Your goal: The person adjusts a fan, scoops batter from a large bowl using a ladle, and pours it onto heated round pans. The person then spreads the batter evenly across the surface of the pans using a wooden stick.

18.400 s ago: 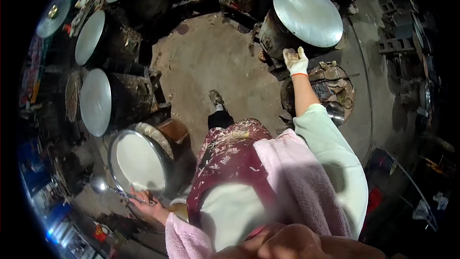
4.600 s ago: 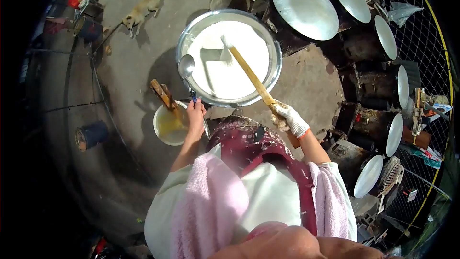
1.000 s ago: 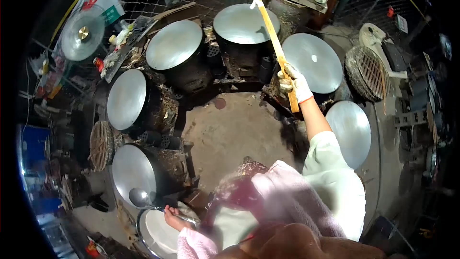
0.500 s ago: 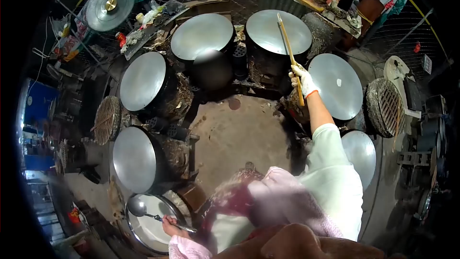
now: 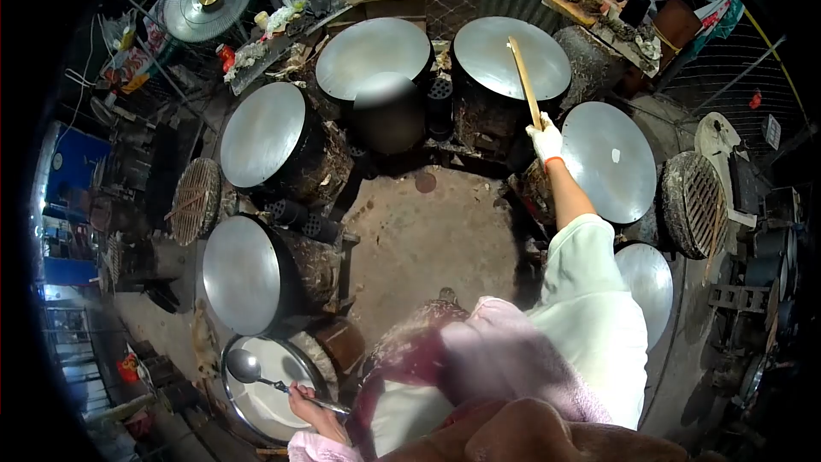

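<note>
My bare left hand is clasped round the ladle, its bowl over the basin; my gloved right hand grips the wooden stick, well ahead and right of the basin.

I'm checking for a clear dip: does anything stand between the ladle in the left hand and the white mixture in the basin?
Nothing visible does: the ladle, gripped in the left hand, shows over the white mixture in the basin; its height cannot be told.
</note>
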Demonstrator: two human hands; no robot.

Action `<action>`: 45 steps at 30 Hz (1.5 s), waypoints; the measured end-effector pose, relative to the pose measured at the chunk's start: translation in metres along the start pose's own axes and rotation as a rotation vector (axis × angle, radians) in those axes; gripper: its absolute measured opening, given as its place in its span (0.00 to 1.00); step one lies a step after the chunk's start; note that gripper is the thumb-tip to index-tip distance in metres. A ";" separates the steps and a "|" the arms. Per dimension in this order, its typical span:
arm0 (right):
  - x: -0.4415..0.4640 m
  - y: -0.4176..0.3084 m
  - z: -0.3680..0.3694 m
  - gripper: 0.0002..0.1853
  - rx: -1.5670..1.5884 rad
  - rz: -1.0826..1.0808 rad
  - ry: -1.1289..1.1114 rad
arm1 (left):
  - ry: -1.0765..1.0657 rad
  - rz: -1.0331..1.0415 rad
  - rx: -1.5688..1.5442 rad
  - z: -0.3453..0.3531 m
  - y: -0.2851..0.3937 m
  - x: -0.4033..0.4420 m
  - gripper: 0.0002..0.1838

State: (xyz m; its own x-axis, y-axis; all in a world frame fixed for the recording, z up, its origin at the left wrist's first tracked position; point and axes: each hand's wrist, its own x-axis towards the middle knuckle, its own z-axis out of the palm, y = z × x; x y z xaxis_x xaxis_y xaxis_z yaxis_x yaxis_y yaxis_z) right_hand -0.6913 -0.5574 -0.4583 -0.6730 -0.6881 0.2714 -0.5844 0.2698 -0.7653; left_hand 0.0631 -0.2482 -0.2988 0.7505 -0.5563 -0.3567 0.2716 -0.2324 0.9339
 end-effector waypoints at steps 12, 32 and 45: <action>-0.008 -0.085 -0.034 0.14 1.013 0.707 -0.439 | 0.016 -0.017 -0.010 0.020 0.008 -0.016 0.11; -0.146 -0.260 -0.008 0.25 1.726 0.712 -1.429 | -0.013 0.021 -0.062 0.031 0.002 -0.008 0.10; -0.087 -0.250 0.099 0.12 1.323 0.735 -1.128 | 0.190 0.000 -0.095 -0.002 0.011 -0.025 0.11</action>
State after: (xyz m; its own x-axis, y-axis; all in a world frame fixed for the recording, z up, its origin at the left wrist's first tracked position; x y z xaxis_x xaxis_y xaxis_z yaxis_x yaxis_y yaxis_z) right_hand -0.4420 -0.6319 -0.3480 0.3009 -0.9009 -0.3129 0.6905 0.4321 -0.5801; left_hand 0.0491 -0.2354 -0.2797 0.8483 -0.3938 -0.3540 0.3202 -0.1510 0.9352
